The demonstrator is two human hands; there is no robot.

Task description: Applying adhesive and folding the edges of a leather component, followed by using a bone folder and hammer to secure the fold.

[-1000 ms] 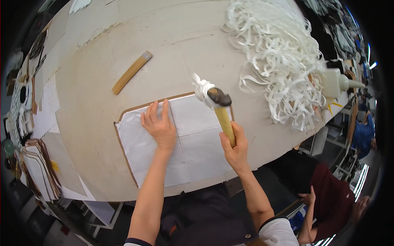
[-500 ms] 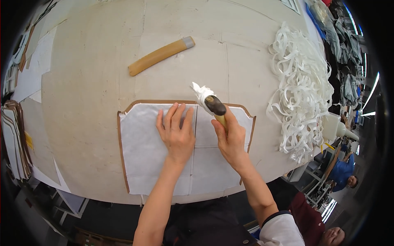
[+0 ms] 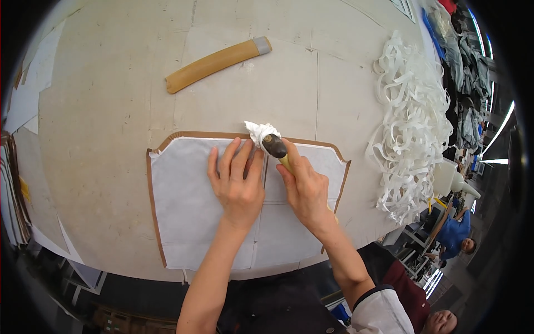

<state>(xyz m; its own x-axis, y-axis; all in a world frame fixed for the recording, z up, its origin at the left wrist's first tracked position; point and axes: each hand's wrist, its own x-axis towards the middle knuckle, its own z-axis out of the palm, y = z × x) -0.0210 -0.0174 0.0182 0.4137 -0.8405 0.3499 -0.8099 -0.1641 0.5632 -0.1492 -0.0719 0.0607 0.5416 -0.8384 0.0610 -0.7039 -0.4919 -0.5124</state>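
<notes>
In front of me lies a pale grey fabric panel (image 3: pixel 186 203) with a brown folded edging on its top and sides. My left hand (image 3: pixel 238 181) rests on it with the fingers spread, tips close to the top edging. My right hand (image 3: pixel 306 192) grips the light handle of a hammer (image 3: pixel 275 146). White cloth (image 3: pixel 258 132) is wrapped round the hammer's head. The wrapped end sits at the panel's top edge, just beside my left fingertips; whether it touches the edging I cannot tell.
Beyond the panel lies a curved tan tool or sheath (image 3: pixel 217 65) with a grey band. White strips (image 3: pixel 409 128) are heaped at the right, by a white squeeze bottle (image 3: pixel 450 177). Stacked panels (image 3: pixel 12 189) stand far left. Two people show at the lower right, one in blue (image 3: pixel 453 232).
My right hand has moved the hammer left and slightly down, bringing its wrapped head to the edging near my left fingertips. My left hand stays on the panel. The whole view has shifted slightly.
</notes>
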